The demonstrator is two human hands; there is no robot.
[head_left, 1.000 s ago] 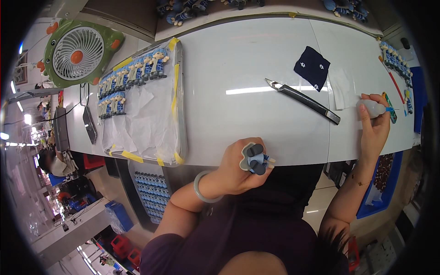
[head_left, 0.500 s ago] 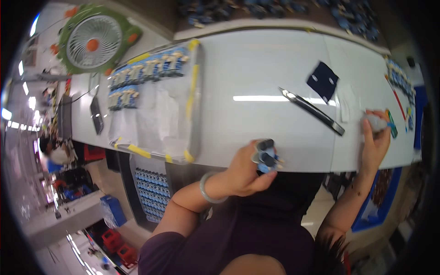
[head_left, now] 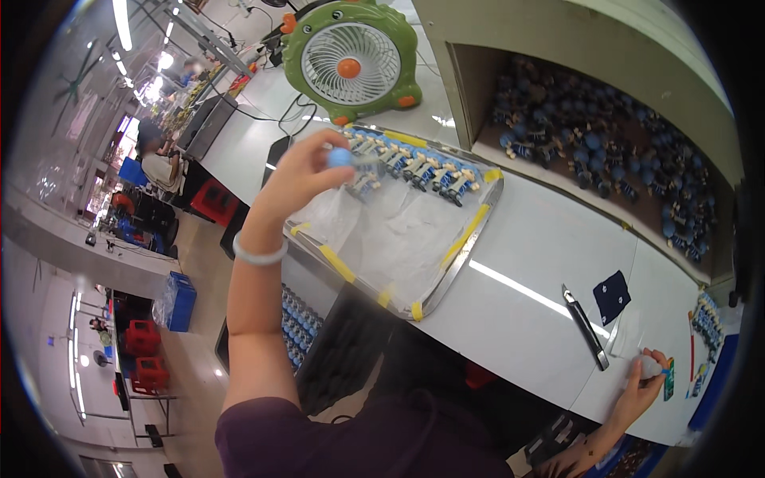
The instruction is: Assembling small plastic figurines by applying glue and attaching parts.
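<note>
My left hand (head_left: 307, 174) is closed around the round blue head of a small toy figurine (head_left: 341, 158), whose body is smeared by motion. It hangs over the far left part of a tray (head_left: 414, 239) lined with white sheet and edged with yellow tape. Rows of similar blue figurines (head_left: 418, 169) lie along the tray's back; my hand hides part of them. At the far right of the table, my right hand (head_left: 637, 390) grips a small whitish squeeze bottle (head_left: 651, 367) with a blue tip. Beside that hand lies a green object (head_left: 669, 379).
A utility knife (head_left: 586, 328) and a dark fabric piece (head_left: 611, 298) lie left of my right hand. Behind the tray stands a green fan (head_left: 351, 68). A shelf bin (head_left: 478, 103) at the back holds many figurines. More figurines (head_left: 706, 323) sit at the right edge.
My left hand has carried the figurine from the table's front edge up and left over the tray. My right hand keeps the bottle at the right. The view has turned leftward.
</note>
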